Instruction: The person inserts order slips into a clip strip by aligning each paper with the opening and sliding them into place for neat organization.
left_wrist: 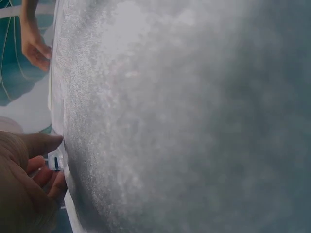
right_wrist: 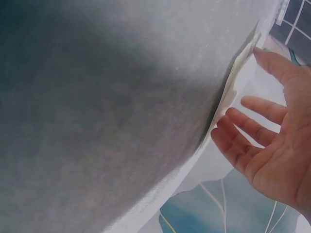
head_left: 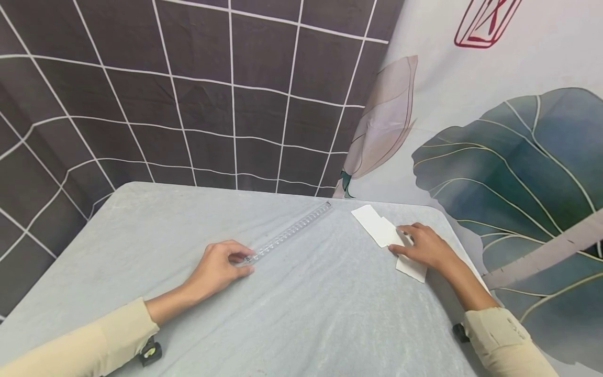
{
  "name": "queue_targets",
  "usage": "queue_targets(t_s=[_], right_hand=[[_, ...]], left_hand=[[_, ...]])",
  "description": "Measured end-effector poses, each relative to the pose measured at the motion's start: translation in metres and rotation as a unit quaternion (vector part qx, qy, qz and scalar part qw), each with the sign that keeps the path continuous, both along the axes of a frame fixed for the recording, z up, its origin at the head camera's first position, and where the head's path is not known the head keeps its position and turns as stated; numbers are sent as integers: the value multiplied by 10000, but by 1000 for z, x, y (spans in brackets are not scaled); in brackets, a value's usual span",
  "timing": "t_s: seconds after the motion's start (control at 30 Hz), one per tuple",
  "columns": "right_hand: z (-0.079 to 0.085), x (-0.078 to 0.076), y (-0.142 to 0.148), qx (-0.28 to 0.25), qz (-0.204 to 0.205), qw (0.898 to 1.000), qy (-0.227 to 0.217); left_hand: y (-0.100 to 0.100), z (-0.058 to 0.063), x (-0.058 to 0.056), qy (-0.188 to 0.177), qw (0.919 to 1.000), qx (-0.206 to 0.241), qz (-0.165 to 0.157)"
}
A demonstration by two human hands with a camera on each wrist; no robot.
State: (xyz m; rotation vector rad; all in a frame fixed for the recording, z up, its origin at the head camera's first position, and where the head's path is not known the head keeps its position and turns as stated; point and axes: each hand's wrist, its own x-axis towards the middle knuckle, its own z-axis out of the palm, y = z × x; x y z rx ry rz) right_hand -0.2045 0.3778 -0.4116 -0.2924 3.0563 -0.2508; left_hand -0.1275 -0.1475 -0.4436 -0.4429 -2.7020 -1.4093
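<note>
A long clear plastic strip with repeating loop-like segments (head_left: 292, 230) lies slantwise on the table. My left hand (head_left: 214, 269) is at its near end, thumb and fingers apart on either side. In the left wrist view, the clear end with a dark mark (left_wrist: 56, 161) shows between thumb and fingers. Overlapping pieces of white paper (head_left: 372, 222) lie toward the right edge. Over them rests my right hand (head_left: 424, 246), its fingers spread and thumb out; a small dark item near the fingers is too small to tell. The right wrist view shows the paper edge-on (right_wrist: 233, 90) beside the fingertips.
A pale grey-blue cloth covers the table (head_left: 306, 314). Behind it hangs a dark curtain with a white grid (head_left: 198, 104); to the right is a pale cloth printed with large leaves (head_left: 509, 152). The table's right edge runs close beside the right forearm.
</note>
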Motion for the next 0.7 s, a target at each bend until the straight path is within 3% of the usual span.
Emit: queue_targets(t_s=[0.7], right_hand=[[0,-9,-4,-401,75,9991,-64]], left_hand=[[3,0,-2,-4,9999,-123,47]])
